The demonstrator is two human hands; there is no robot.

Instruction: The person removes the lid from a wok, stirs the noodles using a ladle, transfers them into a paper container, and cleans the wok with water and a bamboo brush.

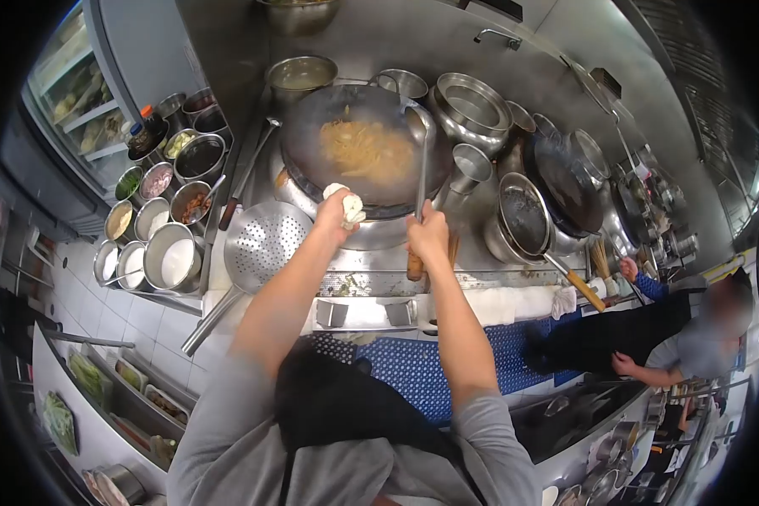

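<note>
A large dark wok (304,139) sits on the stove, with steaming yellowish-brown food (363,149) in it. My left hand (335,215) is closed round a bunched white cloth (352,211) at the wok's near left rim. The fingers of my right hand (430,232) wrap round the wooden handle of a long metal ladle (424,160). The ladle's bowl rests near the wok's right side, its shaft crossing the right rim. Below my right hand the end of the wooden handle sticks out.
A perforated strainer (266,244) lies left of the wok. Seasoning containers (177,261) stand farther left. Metal bowls (472,105) and a handled sieve (523,215) are at the right. A co-worker (708,337) stands at the far right.
</note>
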